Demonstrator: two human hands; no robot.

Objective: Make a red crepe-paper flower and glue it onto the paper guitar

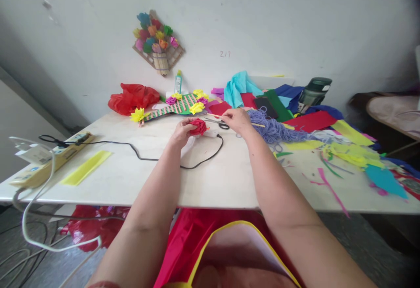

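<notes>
Near the far edge of the worktop, the left hand pinches a red paper flower – shaping seems underway; the right hand, fingers curled together, touches scissors. A steady grip seems needed next.

The left hand covers the near side of the red paper flower, so how its fingers grip cannot be told. The right hand hides part of the scissors; only one black loop shows. The surface runs past both side edges. The pencilled marks on the wall are too small to read surely. The bottle label is blurred.
</notes>
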